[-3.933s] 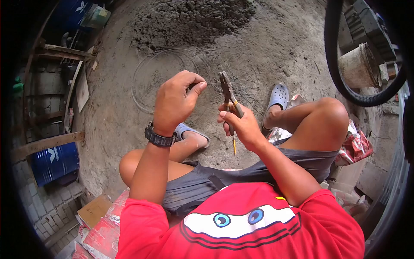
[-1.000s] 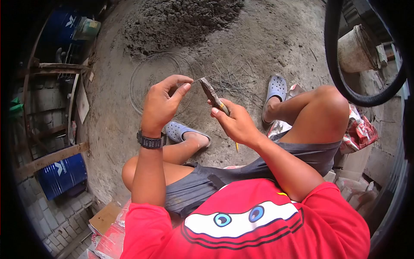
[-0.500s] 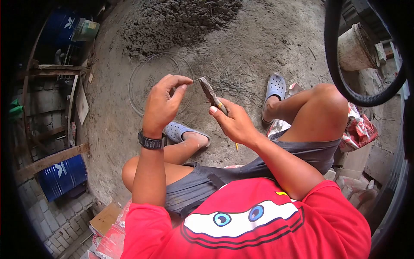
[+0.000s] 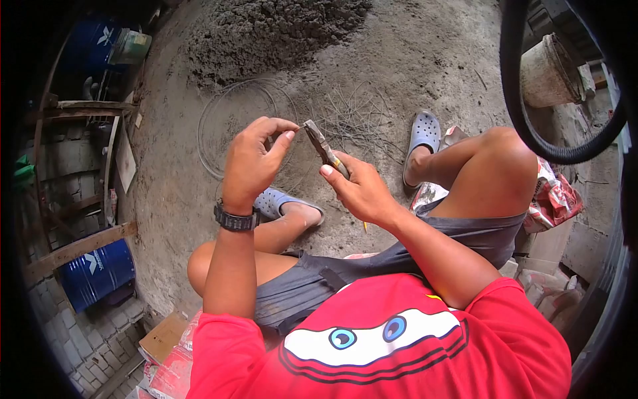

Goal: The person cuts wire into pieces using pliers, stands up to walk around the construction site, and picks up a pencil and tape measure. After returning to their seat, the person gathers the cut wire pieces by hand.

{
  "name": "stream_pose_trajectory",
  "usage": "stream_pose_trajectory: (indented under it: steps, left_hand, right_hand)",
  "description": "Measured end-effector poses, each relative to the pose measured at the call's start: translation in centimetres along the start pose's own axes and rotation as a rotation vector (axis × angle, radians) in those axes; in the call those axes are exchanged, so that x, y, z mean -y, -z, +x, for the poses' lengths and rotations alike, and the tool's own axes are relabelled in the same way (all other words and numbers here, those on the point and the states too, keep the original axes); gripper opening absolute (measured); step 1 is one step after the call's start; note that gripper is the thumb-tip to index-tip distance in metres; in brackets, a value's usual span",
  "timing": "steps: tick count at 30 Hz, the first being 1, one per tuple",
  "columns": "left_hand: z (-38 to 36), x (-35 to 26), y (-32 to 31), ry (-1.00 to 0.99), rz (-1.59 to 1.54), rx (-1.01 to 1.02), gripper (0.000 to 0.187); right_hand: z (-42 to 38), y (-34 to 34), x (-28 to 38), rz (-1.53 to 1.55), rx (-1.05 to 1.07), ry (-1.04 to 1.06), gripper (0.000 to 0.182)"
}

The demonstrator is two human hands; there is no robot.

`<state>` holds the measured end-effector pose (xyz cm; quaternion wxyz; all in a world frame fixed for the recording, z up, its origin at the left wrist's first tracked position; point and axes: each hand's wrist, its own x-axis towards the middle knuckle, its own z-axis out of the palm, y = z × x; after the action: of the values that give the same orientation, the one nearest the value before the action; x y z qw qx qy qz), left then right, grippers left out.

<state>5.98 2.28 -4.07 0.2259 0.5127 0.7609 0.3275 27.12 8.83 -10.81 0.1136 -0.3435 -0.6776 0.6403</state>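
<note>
My right hand (image 4: pixel 364 189) is wrapped round the handles of a pair of pliers (image 4: pixel 321 144). The plier jaws point up and left, close to the fingertips of my left hand (image 4: pixel 256 156). Between finger and thumb my left hand pinches a thin piece of wire (image 4: pixel 300 127), and only a short bit shows between fingertips and jaws. A black watch (image 4: pixel 234 217) sits on the left wrist. On the ground beyond my hands lie a wire coil (image 4: pixel 211 110) and a loose heap of cut wires (image 4: pixel 359 116).
A mound of wet cement mix (image 4: pixel 266 36) stands ahead. Blue drums (image 4: pixel 98 272) and timber framing (image 4: pixel 80 253) line the left side. At the right are a crusted bucket (image 4: pixel 546 72), a hanging black hose (image 4: pixel 565 156) and red-white bags (image 4: pixel 553 199).
The plier jaws have shifted slightly left, toward my left fingertips. Less wire now shows between them. Both hands keep their grip.
</note>
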Motion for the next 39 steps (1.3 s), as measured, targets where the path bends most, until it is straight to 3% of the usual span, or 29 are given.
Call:
stream_pose_trajectory:
  steps: [9,14,21,23,24,26,27,29,35,37,39]
  left_hand:
    - [0.0,0.4,-0.4,-0.018,-0.022,0.014,0.013]
    - [0.1,0.8,-0.5,-0.004,-0.058,0.03,0.013]
    - [0.1,0.1,-0.4,0.044,-0.061,0.042,0.011]
    - [0.0,0.1,-0.3,0.094,-0.229,0.052,0.008]
    - [-0.1,-0.3,-0.1,0.094,-0.231,0.05,0.008]
    - [-0.4,-1.7,0.5,0.034,-0.276,0.046,0.008]
    - [-0.6,-2.2,0.7,0.034,-0.278,0.043,0.008]
    - [-1.0,-3.2,1.1,0.04,-0.369,0.048,0.007]
    - [-2.2,-3.7,1.1,-0.029,-0.657,0.098,0.01]
    - [-2.5,-3.8,1.7,-0.052,-0.69,0.106,0.011]
    - [-2.7,-3.8,2.0,-0.076,-0.723,0.115,0.011]
  right_hand:
    - [-0.4,0.7,1.7,-0.057,0.038,-0.047,0.048]
    - [-0.2,-0.1,-0.1,-0.054,-0.054,0.069,0.045]
    - [0.1,0.0,-0.7,0.027,-0.012,0.064,0.043]
    - [0.0,0.6,0.0,0.437,0.205,-0.179,0.036]
    - [-0.2,0.9,0.4,0.434,0.206,-0.178,0.036]
    - [-0.8,1.1,1.0,0.865,0.396,-0.291,0.033]
    - [-1.1,1.1,0.8,0.862,0.398,-0.292,0.033]
    - [-1.6,0.9,0.2,1.149,0.557,-0.313,0.035]
    - [-2.5,1.0,-1.2,1.267,0.783,-0.245,0.041]
    - [-2.5,1.2,-1.5,1.276,0.95,-0.191,0.042]
    - [-2.5,1.1,-1.4,1.253,0.941,-0.194,0.044]
